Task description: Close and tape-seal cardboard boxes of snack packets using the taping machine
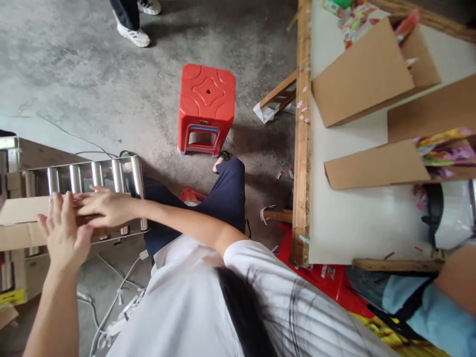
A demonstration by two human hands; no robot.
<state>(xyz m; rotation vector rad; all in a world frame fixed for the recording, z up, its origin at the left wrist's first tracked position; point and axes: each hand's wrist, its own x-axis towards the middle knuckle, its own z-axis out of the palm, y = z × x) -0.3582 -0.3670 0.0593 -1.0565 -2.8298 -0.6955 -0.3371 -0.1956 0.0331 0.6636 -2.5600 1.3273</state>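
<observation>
At the left, a cardboard box [23, 210] lies on a short roller conveyor [97, 174] with shiny metal rollers. My left hand [65, 230] rests on the right part of the box, palm down with fingers stretched out. Beside it, my right hand [106, 207] reaches across from the right and lies on the same end of the box. Its fingers are extended and spread, pointing toward the left hand. Both hands touch the box, and they cover much of its near end.
A red plastic stool [207, 94] stands on the concrete floor ahead. To the right, a wood-edged table [344, 223] bears several cardboard boxes [366, 74] with colourful packets. White cables [111, 297] trail below the conveyor. Another person's shoes [134, 35] show at the top; someone sits at lower right.
</observation>
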